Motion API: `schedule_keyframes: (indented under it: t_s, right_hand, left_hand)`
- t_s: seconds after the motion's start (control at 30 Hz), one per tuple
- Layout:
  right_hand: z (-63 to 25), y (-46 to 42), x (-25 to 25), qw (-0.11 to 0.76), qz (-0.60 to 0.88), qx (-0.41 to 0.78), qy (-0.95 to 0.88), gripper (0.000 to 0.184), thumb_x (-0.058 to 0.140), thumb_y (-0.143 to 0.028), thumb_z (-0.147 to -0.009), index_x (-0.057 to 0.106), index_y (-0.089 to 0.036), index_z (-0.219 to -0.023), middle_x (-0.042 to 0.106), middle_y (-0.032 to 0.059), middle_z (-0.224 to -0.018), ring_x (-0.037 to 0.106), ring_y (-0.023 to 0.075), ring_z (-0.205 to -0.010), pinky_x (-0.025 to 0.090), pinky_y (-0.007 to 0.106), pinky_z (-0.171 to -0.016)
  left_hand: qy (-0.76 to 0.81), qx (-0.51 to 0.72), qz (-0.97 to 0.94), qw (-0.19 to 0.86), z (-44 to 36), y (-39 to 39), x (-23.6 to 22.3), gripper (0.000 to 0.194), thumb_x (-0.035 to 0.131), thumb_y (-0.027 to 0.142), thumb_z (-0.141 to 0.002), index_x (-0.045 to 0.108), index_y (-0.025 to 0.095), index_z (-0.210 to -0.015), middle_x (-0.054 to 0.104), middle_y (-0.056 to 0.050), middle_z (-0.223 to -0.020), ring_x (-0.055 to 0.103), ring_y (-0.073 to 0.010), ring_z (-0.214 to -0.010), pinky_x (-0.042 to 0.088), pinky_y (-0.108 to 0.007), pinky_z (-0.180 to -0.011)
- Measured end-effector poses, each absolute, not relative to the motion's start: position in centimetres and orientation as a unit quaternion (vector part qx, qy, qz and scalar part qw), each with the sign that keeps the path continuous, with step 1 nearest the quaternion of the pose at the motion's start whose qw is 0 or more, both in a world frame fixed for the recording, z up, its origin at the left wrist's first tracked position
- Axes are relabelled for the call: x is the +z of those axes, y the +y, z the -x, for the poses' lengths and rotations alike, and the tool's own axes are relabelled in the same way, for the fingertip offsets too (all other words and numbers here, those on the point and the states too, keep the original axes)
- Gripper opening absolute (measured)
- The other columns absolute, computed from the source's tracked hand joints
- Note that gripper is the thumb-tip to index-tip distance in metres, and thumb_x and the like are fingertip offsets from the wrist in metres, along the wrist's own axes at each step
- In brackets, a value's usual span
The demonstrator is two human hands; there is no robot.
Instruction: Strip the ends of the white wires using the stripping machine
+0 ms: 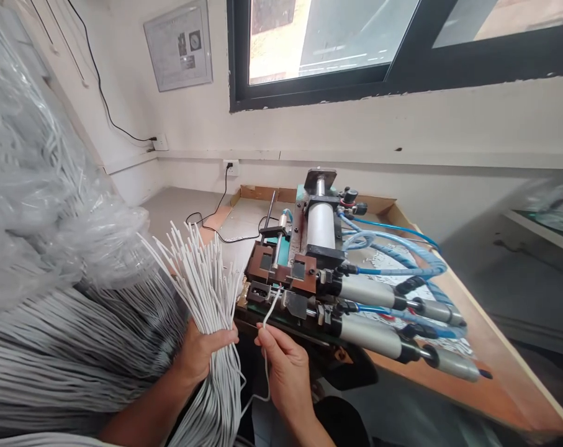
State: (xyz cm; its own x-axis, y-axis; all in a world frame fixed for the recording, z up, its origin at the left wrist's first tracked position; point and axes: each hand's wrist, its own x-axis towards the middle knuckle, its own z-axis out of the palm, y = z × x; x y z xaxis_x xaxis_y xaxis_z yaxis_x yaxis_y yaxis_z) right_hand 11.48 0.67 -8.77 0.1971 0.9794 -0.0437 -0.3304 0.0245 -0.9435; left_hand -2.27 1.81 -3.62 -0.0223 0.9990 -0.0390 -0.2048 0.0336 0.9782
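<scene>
My left hand [207,347] is wrapped round a thick bundle of white cables [204,285], whose cut ends fan out above my thumb. To its right, my right hand [285,366] pinches one single white cable [270,310] between thumb and fingertips. The tip of that cable reaches the jaws of a pneumatic wire-stripping machine [281,288]; whether the jaws grip it I cannot tell. Below my right hand the cable loops back toward the bundle. The machine has dark metal blocks and several silver air cylinders [372,335].
A large heap of grey cables [67,354], partly under clear plastic [53,186], fills the left side. Blue air hoses [397,248] curl behind the cylinders. White scraps [449,344] lie on the wooden table [509,385]. A black power cord [225,198] runs to a wall socket.
</scene>
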Motion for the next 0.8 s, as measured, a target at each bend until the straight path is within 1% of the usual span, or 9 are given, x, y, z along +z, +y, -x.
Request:
schedule_keyframes:
  t_s: [0.17, 0.27, 0.4, 0.57, 0.8]
  right_hand:
    - [-11.5, 0.3, -8.5, 0.627, 0.457, 0.513, -0.368, 0.02, 0.065, -0.031, -0.068, 0.071, -0.017, -0.08, 0.067, 0.0048, -0.069, 0.058, 0.0189, -0.067, 0.046, 0.032, -0.067]
    - [-11.5, 0.0, -8.2, 0.63, 0.451, 0.51, -0.373, 0.017, 0.065, -0.03, -0.068, 0.071, -0.018, -0.08, 0.067, 0.0044, -0.071, 0.058, 0.0185, -0.067, 0.046, 0.031, -0.067]
    - [-11.5, -0.3, -7.2, 0.623, 0.455, 0.504, -0.389, 0.012, 0.066, -0.028, -0.068, 0.071, -0.02, -0.074, 0.065, 0.0025, -0.065, 0.056, 0.0179, -0.064, 0.045, 0.03, -0.063]
    - [-11.5, -0.6, -6.5, 0.602, 0.471, 0.498, -0.41, 0.012, 0.066, -0.03, -0.066, 0.071, -0.019, -0.07, 0.063, 0.0019, -0.059, 0.054, 0.0176, -0.059, 0.043, 0.029, -0.059]
    - [-11.3, -1.1, -6.8, 0.576, 0.482, 0.486, -0.448, 0.013, 0.065, -0.032, -0.068, 0.071, -0.019, -0.067, 0.06, 0.0017, -0.058, 0.052, 0.0167, -0.058, 0.041, 0.027, -0.057]
  left_hand:
    - [0.46, 0.553, -0.42, 0.554, 1.8, 1.6, -3.6, 0.011, 0.068, 0.013, -0.053, 0.063, 0.013, -0.062, 0.062, 0.001, -0.057, 0.055, -0.0142, -0.053, 0.043, -0.025, -0.055]
    - [0.458, 0.556, -0.417, 0.555, 1.5, 1.4, -3.3, 0.011, 0.068, 0.012, -0.054, 0.063, 0.013, -0.064, 0.062, 0.001, -0.057, 0.055, -0.0142, -0.054, 0.044, -0.026, -0.055]
    - [0.455, 0.561, -0.412, 0.555, 1.4, 1.4, -3.2, 0.012, 0.067, 0.01, -0.054, 0.063, 0.013, -0.065, 0.062, 0.0, -0.058, 0.055, -0.0143, -0.054, 0.045, -0.026, -0.055]
    - [0.472, 0.556, -0.41, 0.547, 1.6, 1.4, -3.8, 0.012, 0.069, 0.012, -0.053, 0.063, 0.013, -0.064, 0.062, 0.0, -0.058, 0.056, -0.014, -0.054, 0.045, -0.026, -0.056]
    - [0.472, 0.561, -0.379, 0.564, 1.7, 1.5, -4.1, 0.014, 0.069, 0.011, -0.052, 0.064, 0.012, -0.065, 0.063, -0.001, -0.06, 0.058, -0.014, -0.054, 0.046, -0.026, -0.056]
